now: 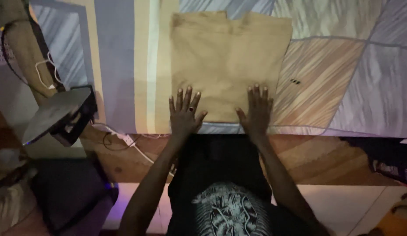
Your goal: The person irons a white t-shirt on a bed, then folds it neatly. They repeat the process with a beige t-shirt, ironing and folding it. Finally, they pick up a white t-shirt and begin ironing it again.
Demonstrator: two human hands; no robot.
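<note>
Fingers (186,97) of the left hand (184,114) and right hand (257,111) lie spread and flat, gripping nothing, pressing the near edge of a folded tan cloth (229,59). It looks soft, light and limp, best taken by its corners. Beneath spreads a patterned bedsheet (339,74); leftward sits what may be an iron (59,114) in the dim room.

A tan folded cloth (229,61) lies flat on the patchwork bedcover (343,74), folded into a near square with a small notch at its far edge. Its near edge lies close to the near edge of the bedcover. Both hands press flat on this near part.
</note>
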